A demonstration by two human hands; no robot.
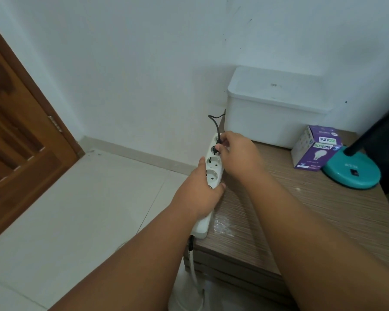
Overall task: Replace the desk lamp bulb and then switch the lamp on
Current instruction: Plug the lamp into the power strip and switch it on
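Observation:
A white power strip lies along the left edge of the wooden desk. My left hand grips the strip around its middle. My right hand pinches a black plug at a socket near the strip's far end, and its black cord loops up toward the wall. At the right stands the lamp's teal round base with a black stem rising out of view. A purple bulb box sits beside the base. No bulb is visible.
A white lidded box stands at the back of the desk against the wall. A wooden door is at the left, with a tiled floor below. The strip's white cable hangs down the desk's front corner.

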